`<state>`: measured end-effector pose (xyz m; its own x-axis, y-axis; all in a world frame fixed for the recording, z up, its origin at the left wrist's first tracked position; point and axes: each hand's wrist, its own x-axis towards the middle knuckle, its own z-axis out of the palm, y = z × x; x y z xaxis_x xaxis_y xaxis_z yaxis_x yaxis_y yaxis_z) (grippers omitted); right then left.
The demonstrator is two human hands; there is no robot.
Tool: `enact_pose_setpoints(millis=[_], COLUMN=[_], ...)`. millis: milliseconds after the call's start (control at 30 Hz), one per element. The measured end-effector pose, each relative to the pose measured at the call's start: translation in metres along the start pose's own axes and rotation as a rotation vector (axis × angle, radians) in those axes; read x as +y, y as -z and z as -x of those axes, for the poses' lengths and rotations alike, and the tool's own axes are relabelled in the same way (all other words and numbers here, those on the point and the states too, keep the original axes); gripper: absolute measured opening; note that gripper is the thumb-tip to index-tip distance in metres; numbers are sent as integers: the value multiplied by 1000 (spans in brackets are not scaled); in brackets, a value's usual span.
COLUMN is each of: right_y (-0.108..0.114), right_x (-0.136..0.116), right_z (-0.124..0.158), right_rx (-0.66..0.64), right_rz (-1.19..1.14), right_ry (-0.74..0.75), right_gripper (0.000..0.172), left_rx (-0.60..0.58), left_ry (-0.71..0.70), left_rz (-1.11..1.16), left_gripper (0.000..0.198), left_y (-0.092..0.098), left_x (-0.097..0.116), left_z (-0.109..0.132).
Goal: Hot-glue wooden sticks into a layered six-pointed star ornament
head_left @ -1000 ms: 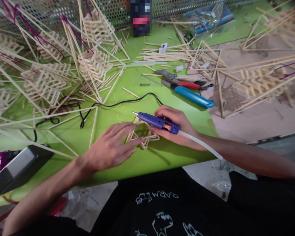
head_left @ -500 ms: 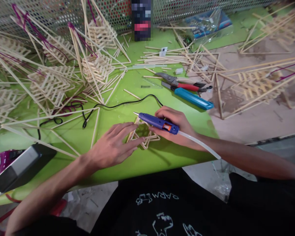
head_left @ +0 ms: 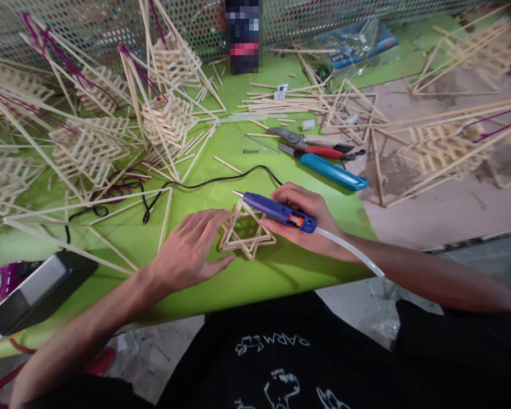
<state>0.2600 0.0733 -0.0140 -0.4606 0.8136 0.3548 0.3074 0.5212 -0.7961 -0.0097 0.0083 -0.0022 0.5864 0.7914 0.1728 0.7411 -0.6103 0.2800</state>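
Observation:
A small star of wooden sticks [head_left: 247,234] lies flat on the green table [head_left: 204,199] near its front edge. My left hand [head_left: 191,250] lies flat with fingers stretched out, just left of the star, fingertips at its left side. My right hand [head_left: 309,218] is closed round a blue glue gun [head_left: 276,210], whose metal tip points left over the star's top point. A clear glue stick [head_left: 349,253] juts from the gun's back along my forearm. The gun's black cord [head_left: 187,184] trails left across the table.
Several stick lattice frames with purple cord [head_left: 89,142] crowd the left and back. Red-handled cutters [head_left: 315,146] and a blue tool [head_left: 330,171] lie behind my right hand. More stick frames [head_left: 443,145] spread to the right. A grey-black device [head_left: 34,289] sits at front left.
My left hand has slid left off the star, uncovering its left half. The glue gun and my right hand have barely shifted.

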Motion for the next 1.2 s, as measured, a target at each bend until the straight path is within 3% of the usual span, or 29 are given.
enact_pose_setpoints(millis=[233,500,633,833,1033,1200], right_y=[6,8,9,11,12,13], right_x=[-9,-12,-11,-9,-10,-10], right_z=[-2,-3,-3,-2,-2,-2], right_rx=[30,49,64,71,64,69], right_rz=[-74,-88,-66,-49,-41,-33], right_ry=[-12,-46,-68,-110,-118,-111], right_gripper=[22,21,22,24,24,22], left_rx=[-9,87,94,17,-107,-53], left_ry=[86,179,259,266,215,259], left_rz=[64,-17,-18,35,38,-8], left_gripper=[67,77,91,135,121,128], left_y=[-3,-8,-10,-5,0,-6], left_x=[3,5,11,11,-4,-4], left_z=[3,4,5,4,0,1])
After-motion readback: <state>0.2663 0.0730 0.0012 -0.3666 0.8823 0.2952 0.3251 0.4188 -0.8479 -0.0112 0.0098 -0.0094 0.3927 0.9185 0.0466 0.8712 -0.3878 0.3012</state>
